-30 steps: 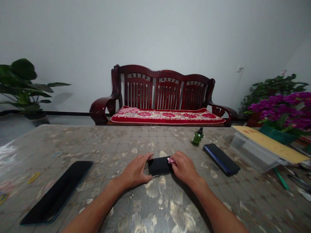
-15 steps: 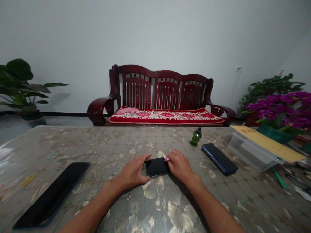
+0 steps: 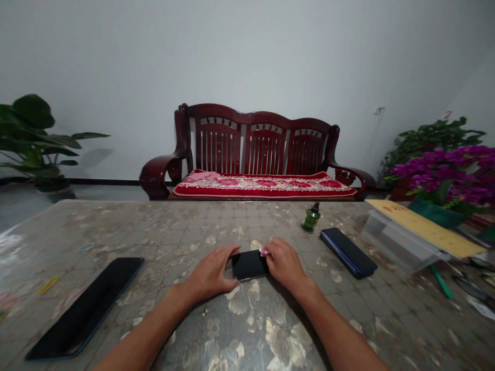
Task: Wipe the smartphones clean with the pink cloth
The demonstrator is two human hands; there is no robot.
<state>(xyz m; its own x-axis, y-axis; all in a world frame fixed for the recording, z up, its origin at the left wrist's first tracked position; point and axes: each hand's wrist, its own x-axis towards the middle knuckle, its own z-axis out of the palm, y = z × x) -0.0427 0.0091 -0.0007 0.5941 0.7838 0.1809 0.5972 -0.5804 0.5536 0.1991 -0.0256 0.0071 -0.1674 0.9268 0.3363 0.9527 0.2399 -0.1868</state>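
A black smartphone (image 3: 249,265) lies screen up on the patterned tablecloth in front of me. My left hand (image 3: 215,270) steadies its left end, thumb at the near edge and fingers at the far edge. Pinched in my right hand (image 3: 284,263) is a small pink cloth (image 3: 264,252), touching the phone's far right corner. Most of the cloth is hidden by the fingers. Past my right hand lie a dark phone in a case (image 3: 348,252) and a small green bottle (image 3: 311,217) with a black top.
A black tablet (image 3: 87,308) lies at left, near a yellow clip-like item (image 3: 48,285). At right stand a clear plastic box (image 3: 404,242) with a yellow board (image 3: 425,226) on top, a green-handled tool (image 3: 441,282) and purple flowers (image 3: 452,172). Beyond the table (image 3: 170,221) is a wooden bench (image 3: 263,141).
Both hands keep their places at the phone. My right hand and the pink cloth have shifted very slightly left. The view has moved a little.
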